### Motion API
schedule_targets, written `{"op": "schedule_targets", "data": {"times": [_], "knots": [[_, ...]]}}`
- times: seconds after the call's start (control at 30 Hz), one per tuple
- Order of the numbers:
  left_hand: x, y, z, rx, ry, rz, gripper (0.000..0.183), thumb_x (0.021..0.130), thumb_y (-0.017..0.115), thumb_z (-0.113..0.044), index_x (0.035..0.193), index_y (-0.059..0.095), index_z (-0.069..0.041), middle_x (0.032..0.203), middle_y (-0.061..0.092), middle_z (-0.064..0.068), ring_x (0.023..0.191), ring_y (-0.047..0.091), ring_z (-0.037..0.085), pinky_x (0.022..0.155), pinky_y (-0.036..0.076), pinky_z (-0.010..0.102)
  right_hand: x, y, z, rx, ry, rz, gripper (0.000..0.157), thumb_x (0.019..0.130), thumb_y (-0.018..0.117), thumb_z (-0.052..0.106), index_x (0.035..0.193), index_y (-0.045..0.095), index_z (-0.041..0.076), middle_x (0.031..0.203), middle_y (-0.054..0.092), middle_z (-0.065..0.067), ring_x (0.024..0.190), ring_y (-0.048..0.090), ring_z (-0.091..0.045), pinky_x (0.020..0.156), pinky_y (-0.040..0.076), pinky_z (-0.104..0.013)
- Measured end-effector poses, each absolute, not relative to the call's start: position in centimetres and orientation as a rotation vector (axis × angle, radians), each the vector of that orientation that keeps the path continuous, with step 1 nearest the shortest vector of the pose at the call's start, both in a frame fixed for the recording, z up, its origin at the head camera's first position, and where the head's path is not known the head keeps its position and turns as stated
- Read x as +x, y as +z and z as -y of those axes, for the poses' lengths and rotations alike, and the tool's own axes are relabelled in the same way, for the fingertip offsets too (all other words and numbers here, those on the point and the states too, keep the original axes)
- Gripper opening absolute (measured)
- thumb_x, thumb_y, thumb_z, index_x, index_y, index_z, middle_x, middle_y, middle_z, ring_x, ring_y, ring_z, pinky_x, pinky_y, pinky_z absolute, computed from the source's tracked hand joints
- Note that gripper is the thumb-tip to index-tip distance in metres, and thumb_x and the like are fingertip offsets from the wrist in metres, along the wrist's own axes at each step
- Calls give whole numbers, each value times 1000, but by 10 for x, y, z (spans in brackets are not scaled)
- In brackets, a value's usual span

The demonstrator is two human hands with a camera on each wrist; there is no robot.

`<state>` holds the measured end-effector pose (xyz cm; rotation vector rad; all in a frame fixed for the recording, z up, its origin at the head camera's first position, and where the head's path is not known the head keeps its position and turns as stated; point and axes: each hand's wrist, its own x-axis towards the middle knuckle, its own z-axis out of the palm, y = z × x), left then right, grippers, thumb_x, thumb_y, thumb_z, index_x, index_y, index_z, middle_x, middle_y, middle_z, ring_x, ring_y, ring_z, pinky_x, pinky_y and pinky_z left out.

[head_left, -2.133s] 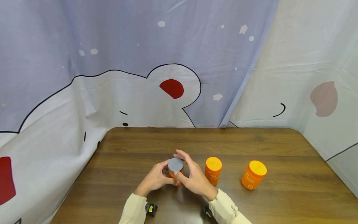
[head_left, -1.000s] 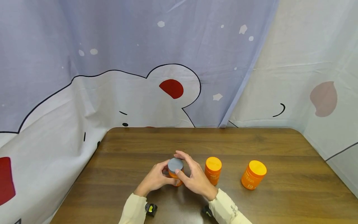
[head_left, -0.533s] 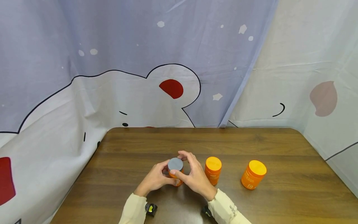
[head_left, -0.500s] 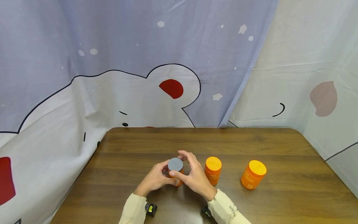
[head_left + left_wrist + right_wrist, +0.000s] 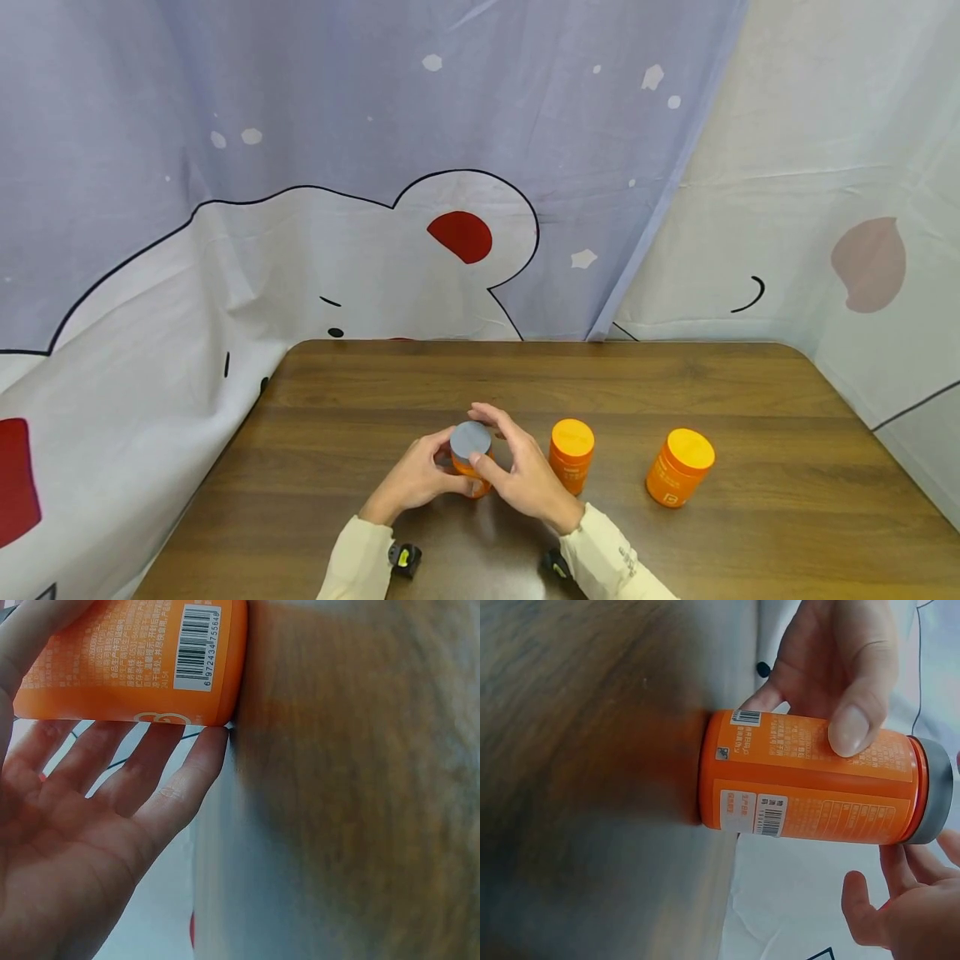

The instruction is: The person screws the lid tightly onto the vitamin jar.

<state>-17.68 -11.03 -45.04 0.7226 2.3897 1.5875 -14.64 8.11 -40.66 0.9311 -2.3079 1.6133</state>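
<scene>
A tall orange canister (image 5: pixel 467 468) with a grey lid (image 5: pixel 470 439) stands upright on the wooden table. My left hand (image 5: pixel 416 481) holds its body from the left, thumb in front and fingers behind; the left wrist view shows the printed side and barcode of the canister (image 5: pixel 127 664). My right hand (image 5: pixel 527 481) has its thumb and forefinger about the grey lid. In the right wrist view the right hand (image 5: pixel 919 915) reaches the grey lid (image 5: pixel 935 791), while the left thumb presses the label. The lid sits on the canister.
Two orange canisters with yellow-orange lids stand to the right: a nearer canister (image 5: pixel 572 468) close to my right hand and a farther canister (image 5: pixel 672 479). The wooden table (image 5: pixel 360 383) ends at the back against a patterned curtain (image 5: pixel 337 275).
The right thumb lay further left at the lid's front edge half a second ago; it has shifted back right, and the right fingers leftward. The left hand and canister stay in place.
</scene>
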Motion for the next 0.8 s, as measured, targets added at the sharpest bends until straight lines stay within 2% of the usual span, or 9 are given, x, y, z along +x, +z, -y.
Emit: {"op": "schedule_targets", "data": {"times": [0.13,0.27,0.43,0.6,0.8], "knots": [[-176,-449,110,705,1587,-2389,56,70,80,-26,120,56,-25,108,61,-6,93,59,14,78,49,27,-139,-391,-81,965,1645,2290,50,86,59,2,132,41,4,127,52,-11,115,49,-31,93,38,-51],[-175,-449,110,700,1582,-2394,57,70,80,-27,121,55,-24,108,61,-7,94,59,13,78,49,27,-137,-388,-81,956,1629,2304,48,85,60,1,130,42,2,125,53,-12,114,49,-31,93,38,-51],[-175,-449,110,703,1579,-2398,60,69,80,-27,123,54,-26,111,60,-9,95,58,13,79,48,26,-148,-410,-81,875,1597,2332,48,84,65,14,127,45,11,124,53,-4,112,51,-24,91,40,-50],[-175,-448,110,716,1583,-2400,60,69,80,-26,123,54,-27,110,61,-10,95,58,13,78,48,27,-155,-421,-82,827,1540,2342,47,82,69,29,123,47,23,118,54,3,106,51,-14,86,43,-43],[-174,-448,110,702,1582,-2388,58,69,80,-28,121,55,-26,107,62,-8,93,59,13,78,48,27,-154,-420,-82,799,1495,2408,58,78,71,38,127,43,28,119,51,8,109,49,-10,90,41,-40]]}}
